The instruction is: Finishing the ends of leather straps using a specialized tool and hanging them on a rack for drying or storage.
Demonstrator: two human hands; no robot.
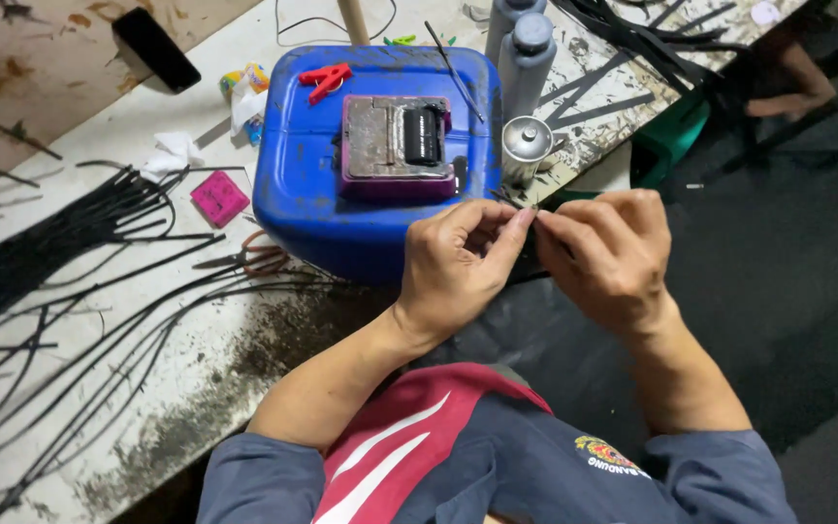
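**Both hands pinch a thin black strip off the worktop's edge**

I see my left hand [458, 257] and my right hand [608, 252] meeting fingertip to fingertip just past the near edge of the worktop [196, 388], over the dark floor. Both are closed narrow, thumb against forefinger, on a thin black strip [514, 199] that pokes out where the fingers touch. Most of the strip is hidden by the fingers, so I cannot tell its full length.

Just beyond the hands, at the worktop's near edge, lies a blue plastic can [370, 146] on its side. On its flat top sits a purple-rimmed metal block [395, 146] with a black roller in it, and a red clip [327, 80] lies near the can's far left corner. Just beside the can's right side stands a small metal pot with a lid [526, 146], and behind that, two grey bottles [521, 49] stand close together.

To the left of the can, a pink square pad [218, 198] lies flat, with a crumpled white cloth [175, 152] near it. A pair of scissors [249, 257] rests against the can's near left corner. Long black cords [70, 291] are strewn over the left part of the worktop, which is grimy near its edge. More black strips [632, 39] pile up at the far right corner.
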